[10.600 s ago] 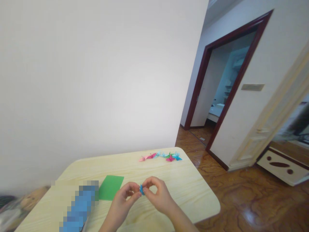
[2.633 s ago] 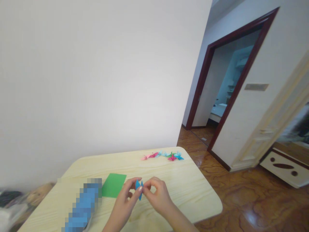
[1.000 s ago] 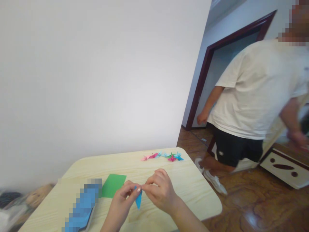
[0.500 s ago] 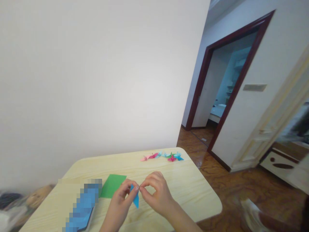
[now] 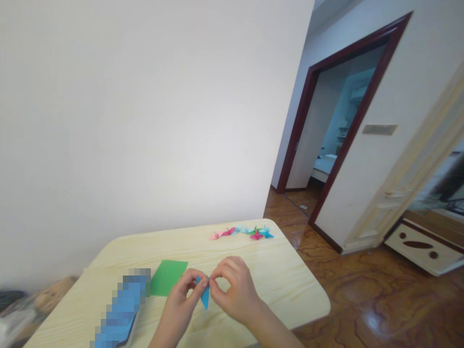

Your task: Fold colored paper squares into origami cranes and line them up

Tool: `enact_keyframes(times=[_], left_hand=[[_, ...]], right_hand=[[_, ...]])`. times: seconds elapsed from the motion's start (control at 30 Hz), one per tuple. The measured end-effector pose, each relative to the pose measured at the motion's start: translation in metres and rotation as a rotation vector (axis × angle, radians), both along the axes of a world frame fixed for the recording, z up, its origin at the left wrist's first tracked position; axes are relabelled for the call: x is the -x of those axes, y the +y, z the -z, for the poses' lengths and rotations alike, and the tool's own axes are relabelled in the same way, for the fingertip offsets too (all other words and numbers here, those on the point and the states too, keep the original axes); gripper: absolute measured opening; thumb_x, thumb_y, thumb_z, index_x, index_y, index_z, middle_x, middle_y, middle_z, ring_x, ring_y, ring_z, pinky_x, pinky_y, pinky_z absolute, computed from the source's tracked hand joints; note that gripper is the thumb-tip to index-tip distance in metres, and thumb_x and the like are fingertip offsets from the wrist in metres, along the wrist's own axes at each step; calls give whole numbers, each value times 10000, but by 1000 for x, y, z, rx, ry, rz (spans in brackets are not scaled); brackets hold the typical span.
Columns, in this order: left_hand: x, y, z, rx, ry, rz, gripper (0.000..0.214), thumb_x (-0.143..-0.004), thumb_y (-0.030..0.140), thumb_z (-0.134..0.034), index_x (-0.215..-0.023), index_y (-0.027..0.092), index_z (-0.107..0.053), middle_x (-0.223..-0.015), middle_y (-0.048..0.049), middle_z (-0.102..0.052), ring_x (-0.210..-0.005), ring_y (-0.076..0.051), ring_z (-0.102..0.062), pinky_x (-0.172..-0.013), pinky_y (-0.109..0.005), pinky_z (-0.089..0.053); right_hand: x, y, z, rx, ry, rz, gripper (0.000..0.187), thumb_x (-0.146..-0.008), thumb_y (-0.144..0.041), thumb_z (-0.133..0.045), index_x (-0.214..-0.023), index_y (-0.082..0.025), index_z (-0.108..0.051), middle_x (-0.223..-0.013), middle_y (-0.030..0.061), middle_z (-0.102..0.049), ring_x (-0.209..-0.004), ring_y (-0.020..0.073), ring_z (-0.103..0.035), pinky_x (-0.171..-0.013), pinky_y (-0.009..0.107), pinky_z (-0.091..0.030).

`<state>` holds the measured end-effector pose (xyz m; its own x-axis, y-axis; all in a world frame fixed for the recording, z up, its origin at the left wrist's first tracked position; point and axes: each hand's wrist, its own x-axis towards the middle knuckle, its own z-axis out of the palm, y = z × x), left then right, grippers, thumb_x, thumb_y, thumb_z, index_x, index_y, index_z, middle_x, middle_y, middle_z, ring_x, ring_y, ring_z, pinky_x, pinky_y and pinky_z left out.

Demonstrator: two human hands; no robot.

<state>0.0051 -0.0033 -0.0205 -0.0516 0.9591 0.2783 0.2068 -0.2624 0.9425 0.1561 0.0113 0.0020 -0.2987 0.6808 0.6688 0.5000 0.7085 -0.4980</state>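
A small folded piece of blue paper [image 5: 205, 296] hangs point down between my two hands above the light wooden table [image 5: 297, 285]. My left hand [image 5: 181, 302] pinches its upper left edge with thumb and forefinger. My right hand [image 5: 234, 290] pinches the top right of it, fingers curled. A green paper sheet [image 5: 168, 278] lies flat just behind my left hand. A row of several small folded paper figures [image 5: 242, 233], pink, blue and green, sits near the table's far edge.
A blurred blue object [image 5: 121, 311] lies at the table's left front. A white wall rises behind the table. To the right are a wood floor [image 5: 362, 299], a dark-framed open doorway [image 5: 333, 130] and a cream cabinet piece [image 5: 420, 244].
Both hands keep pinching the blue paper, which has been unfolded into a longer pointed shape. A person in a white shirt walked past a second ago and is gone.
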Motion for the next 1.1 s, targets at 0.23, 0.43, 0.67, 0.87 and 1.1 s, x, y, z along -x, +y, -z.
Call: enact_keyframes(times=[0.23,0.43,0.67,0.87,1.1], left_hand=[[2,8,18,54,-80,-40,261,-656,402,-667,-812,198,-618,-654,24,-561,-648,-163,-555,-628,-275,-448],[0,8,29,106,-273,-236,471,-511,555,-714,-799,207,-579,-678,21,-559,-672,-175,-559,-591,-266,-449],[-7,-7,29,244,-230,-64,444,-580,631,-620,-611,189,-617,-551,14,-567,-601,-174,-535,-600,-262,-421],[-6,-2,15,292,-261,-110,416,-487,589,-700,-567,185,-643,-531,14,-575,-586,-170,-529,-589,-252,-415],[-9,3,14,371,-235,26,398,-460,553,-727,-537,170,-655,-475,19,-567,-509,-138,-479,-526,-238,-368]], right_hand=[[1,1,1,37,-43,9,78,-663,-129,-558,-641,-204,-569,-667,-4,-570,-699,154,-532,-683,276,-367],[0,7,9,35,38,75,86,-656,-113,-534,-619,-190,-547,-643,-11,-568,-690,147,-532,-695,274,-353],[-1,4,17,9,23,106,88,-666,-111,-532,-626,-187,-551,-657,-6,-569,-707,152,-526,-748,301,-339],[-2,4,30,398,234,13,98,-743,-212,-519,-678,-173,-580,-641,-2,-560,-619,130,-501,-635,260,-369],[4,18,52,1012,661,-151,287,-704,-412,-577,-598,-146,-557,-499,-46,-451,-457,75,-377,-473,210,-279]])
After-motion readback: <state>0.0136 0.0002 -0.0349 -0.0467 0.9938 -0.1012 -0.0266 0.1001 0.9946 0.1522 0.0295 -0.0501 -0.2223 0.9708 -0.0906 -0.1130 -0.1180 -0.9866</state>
